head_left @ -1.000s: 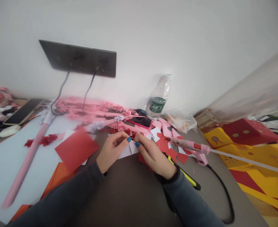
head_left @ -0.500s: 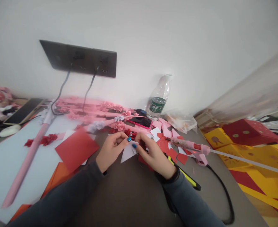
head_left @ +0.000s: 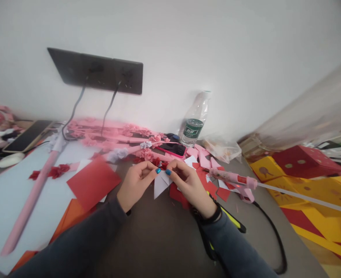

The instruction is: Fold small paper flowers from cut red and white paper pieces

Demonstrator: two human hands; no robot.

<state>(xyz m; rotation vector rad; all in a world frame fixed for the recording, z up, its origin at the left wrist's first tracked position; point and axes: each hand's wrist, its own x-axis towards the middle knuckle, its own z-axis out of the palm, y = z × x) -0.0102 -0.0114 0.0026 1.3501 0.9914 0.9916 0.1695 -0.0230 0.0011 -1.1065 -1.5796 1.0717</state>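
Between my two hands is a small folded piece of white paper (head_left: 160, 186), its pointed end hanging down toward me. My left hand (head_left: 138, 184) is closed, thumb and fingers pinching the paper's upper left edge. On the other side, my right hand (head_left: 189, 186) pinches its upper right part, with the thumb lying over a fold. The fingertips behind the paper are hidden. Just under and beyond my right hand lie red paper scraps (head_left: 201, 178). A red paper sheet (head_left: 93, 182) rests to the left of my left hand.
A pink glue gun (head_left: 231, 177) with a long glue stick lies right, its black cable curving forward. Near my right wrist is a yellow-and-black cutter (head_left: 232, 219). A water bottle (head_left: 193, 125), a phone (head_left: 173, 148) and pink paper-flower stems (head_left: 121, 135) lie along the wall.
The white paper has turned slightly between my fingers, and its tip has shifted right. My right thumb has moved up a little, showing a fold line.
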